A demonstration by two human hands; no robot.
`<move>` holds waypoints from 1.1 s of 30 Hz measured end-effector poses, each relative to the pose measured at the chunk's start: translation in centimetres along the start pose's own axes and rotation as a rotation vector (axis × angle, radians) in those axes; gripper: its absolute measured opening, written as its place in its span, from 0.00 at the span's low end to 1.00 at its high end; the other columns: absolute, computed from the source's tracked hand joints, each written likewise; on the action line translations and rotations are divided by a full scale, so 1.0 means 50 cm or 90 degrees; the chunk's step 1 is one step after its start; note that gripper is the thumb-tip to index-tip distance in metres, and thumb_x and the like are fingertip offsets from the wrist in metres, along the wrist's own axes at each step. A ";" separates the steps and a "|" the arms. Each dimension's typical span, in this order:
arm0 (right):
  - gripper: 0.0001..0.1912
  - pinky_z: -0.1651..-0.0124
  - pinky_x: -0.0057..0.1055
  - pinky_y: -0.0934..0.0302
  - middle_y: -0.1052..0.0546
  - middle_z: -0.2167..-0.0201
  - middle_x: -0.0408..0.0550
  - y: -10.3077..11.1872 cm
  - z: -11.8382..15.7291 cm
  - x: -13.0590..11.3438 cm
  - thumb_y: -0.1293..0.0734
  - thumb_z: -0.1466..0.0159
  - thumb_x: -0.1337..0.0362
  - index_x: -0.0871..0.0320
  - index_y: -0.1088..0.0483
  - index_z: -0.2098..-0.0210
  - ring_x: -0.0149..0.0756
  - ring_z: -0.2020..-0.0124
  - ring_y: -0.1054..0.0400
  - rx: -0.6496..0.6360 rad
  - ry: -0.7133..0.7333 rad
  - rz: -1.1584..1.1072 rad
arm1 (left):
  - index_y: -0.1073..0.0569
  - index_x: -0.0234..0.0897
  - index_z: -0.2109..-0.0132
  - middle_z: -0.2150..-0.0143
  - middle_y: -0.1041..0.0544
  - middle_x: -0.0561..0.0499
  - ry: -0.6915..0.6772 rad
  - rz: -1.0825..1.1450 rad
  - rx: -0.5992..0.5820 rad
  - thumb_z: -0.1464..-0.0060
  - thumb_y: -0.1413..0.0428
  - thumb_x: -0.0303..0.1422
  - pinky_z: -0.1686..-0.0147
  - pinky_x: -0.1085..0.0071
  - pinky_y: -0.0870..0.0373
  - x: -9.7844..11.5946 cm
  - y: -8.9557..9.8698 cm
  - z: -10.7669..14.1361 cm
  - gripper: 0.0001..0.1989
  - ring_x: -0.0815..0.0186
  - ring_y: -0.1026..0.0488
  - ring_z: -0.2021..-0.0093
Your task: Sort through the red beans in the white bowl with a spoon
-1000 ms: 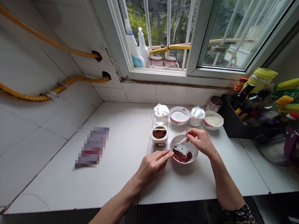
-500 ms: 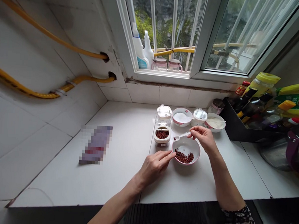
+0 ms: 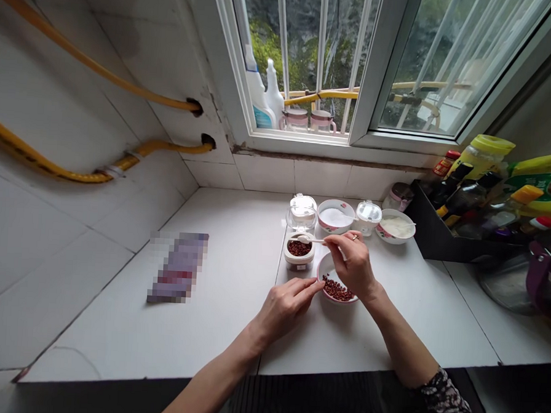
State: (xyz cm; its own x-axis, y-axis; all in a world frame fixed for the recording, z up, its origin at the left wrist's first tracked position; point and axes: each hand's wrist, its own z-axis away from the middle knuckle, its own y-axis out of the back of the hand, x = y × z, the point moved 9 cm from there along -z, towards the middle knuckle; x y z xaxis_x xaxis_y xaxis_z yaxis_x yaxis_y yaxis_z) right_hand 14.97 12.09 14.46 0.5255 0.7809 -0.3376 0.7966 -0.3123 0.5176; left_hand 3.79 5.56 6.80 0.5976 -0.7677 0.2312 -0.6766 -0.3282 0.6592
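Note:
A small white spoon (image 3: 307,239) is pinched in my right hand (image 3: 352,263), its bowl over the opening of a jar (image 3: 299,251) filled with dark red grains. Below my right hand sits a white bowl with a pink rim (image 3: 326,268), which holds a heap of the same red grains (image 3: 337,290). My left hand (image 3: 289,303) has its fingertips pressed together at the left rim of this bowl. The jar's clear lid (image 3: 301,220) stands raised behind it.
Behind are a bowl of white powder (image 3: 335,216), a small lidded jar (image 3: 368,215) and a bowl of pale contents (image 3: 396,227). A black box of bottles (image 3: 428,236) stands right. A blurred purple packet (image 3: 179,267) lies left.
My right hand has moved left with the spoon, from above the bowl to the open jar. My left hand has stayed at the bowl's rim.

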 end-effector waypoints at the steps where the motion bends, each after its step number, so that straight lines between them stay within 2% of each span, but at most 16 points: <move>1: 0.08 0.56 0.39 0.38 0.19 0.72 0.46 0.018 -0.001 0.008 0.38 0.32 0.69 0.56 0.28 0.64 0.36 0.73 0.29 0.015 -0.012 0.001 | 0.27 0.36 0.45 0.55 0.19 0.45 0.001 0.000 -0.004 0.36 0.51 0.22 0.63 0.72 0.23 0.000 -0.001 0.000 0.16 0.66 0.21 0.60; 4: 0.06 0.56 0.38 0.37 0.20 0.73 0.45 0.071 -0.002 0.055 0.36 0.34 0.68 0.56 0.27 0.63 0.39 0.69 0.27 0.007 -0.105 0.003 | 0.27 0.36 0.45 0.54 0.19 0.45 -0.001 0.004 -0.008 0.36 0.51 0.22 0.63 0.72 0.22 0.000 0.000 0.000 0.16 0.65 0.21 0.59; 6: 0.06 0.58 0.37 0.37 0.21 0.75 0.45 0.089 0.006 0.091 0.36 0.36 0.68 0.55 0.27 0.66 0.39 0.70 0.28 -0.071 -0.171 0.025 | 0.27 0.36 0.44 0.54 0.19 0.45 -0.004 0.007 -0.004 0.36 0.51 0.22 0.63 0.72 0.22 0.000 0.002 0.000 0.17 0.65 0.21 0.59; 8: 0.08 0.57 0.36 0.38 0.22 0.77 0.43 0.089 0.022 0.122 0.37 0.37 0.69 0.55 0.27 0.69 0.37 0.73 0.30 -0.184 -0.224 0.063 | 0.28 0.36 0.44 0.54 0.19 0.44 -0.003 0.009 -0.005 0.36 0.51 0.22 0.63 0.71 0.22 0.001 0.002 0.001 0.17 0.65 0.21 0.59; 10: 0.09 0.59 0.35 0.40 0.21 0.76 0.44 0.085 0.040 0.145 0.38 0.38 0.71 0.55 0.27 0.70 0.36 0.73 0.30 -0.257 -0.268 0.094 | 0.28 0.36 0.44 0.54 0.19 0.44 -0.003 0.009 -0.009 0.36 0.51 0.22 0.63 0.71 0.22 0.001 0.001 0.001 0.17 0.65 0.21 0.59; 15: 0.10 0.65 0.31 0.42 0.22 0.76 0.44 0.045 0.064 0.152 0.38 0.38 0.70 0.56 0.26 0.71 0.34 0.75 0.32 -0.331 -0.324 0.083 | 0.27 0.36 0.44 0.54 0.19 0.45 -0.004 0.012 -0.006 0.36 0.51 0.21 0.63 0.71 0.22 0.000 0.000 0.003 0.17 0.65 0.21 0.59; 19: 0.10 0.68 0.29 0.43 0.22 0.77 0.44 0.006 0.071 0.136 0.39 0.39 0.71 0.56 0.27 0.72 0.32 0.76 0.33 -0.343 -0.350 -0.001 | 0.28 0.37 0.43 0.54 0.20 0.45 -0.003 0.011 -0.011 0.37 0.51 0.21 0.62 0.71 0.22 -0.005 -0.004 0.007 0.18 0.65 0.21 0.58; 23: 0.08 0.67 0.29 0.41 0.21 0.76 0.44 -0.014 0.083 0.137 0.39 0.40 0.70 0.57 0.29 0.72 0.33 0.74 0.30 -0.333 -0.408 -0.073 | 0.28 0.37 0.43 0.54 0.20 0.46 -0.003 0.006 -0.013 0.37 0.50 0.21 0.62 0.72 0.22 -0.005 -0.005 0.009 0.18 0.65 0.22 0.58; 29: 0.06 0.67 0.29 0.38 0.21 0.77 0.44 -0.018 0.099 0.165 0.37 0.40 0.66 0.57 0.29 0.71 0.35 0.72 0.28 -0.305 -0.501 -0.171 | 0.29 0.38 0.41 0.53 0.20 0.46 -0.003 0.012 -0.010 0.37 0.50 0.21 0.60 0.72 0.23 -0.004 -0.003 0.007 0.20 0.66 0.22 0.57; 33: 0.06 0.67 0.30 0.39 0.21 0.77 0.44 -0.017 0.096 0.166 0.37 0.41 0.65 0.57 0.29 0.71 0.35 0.72 0.28 -0.306 -0.495 -0.162 | 0.29 0.38 0.41 0.53 0.20 0.46 -0.002 0.013 -0.011 0.37 0.50 0.21 0.59 0.71 0.22 -0.004 -0.004 0.007 0.20 0.66 0.22 0.58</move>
State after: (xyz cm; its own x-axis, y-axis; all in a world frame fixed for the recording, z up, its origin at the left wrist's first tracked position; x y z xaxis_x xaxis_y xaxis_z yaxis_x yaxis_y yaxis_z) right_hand 20.06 16.25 7.45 0.5426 0.1619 -0.8242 0.7976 0.2086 0.5660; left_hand 3.66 5.58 6.41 0.5822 -0.7759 0.2431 -0.6814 -0.3024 0.6665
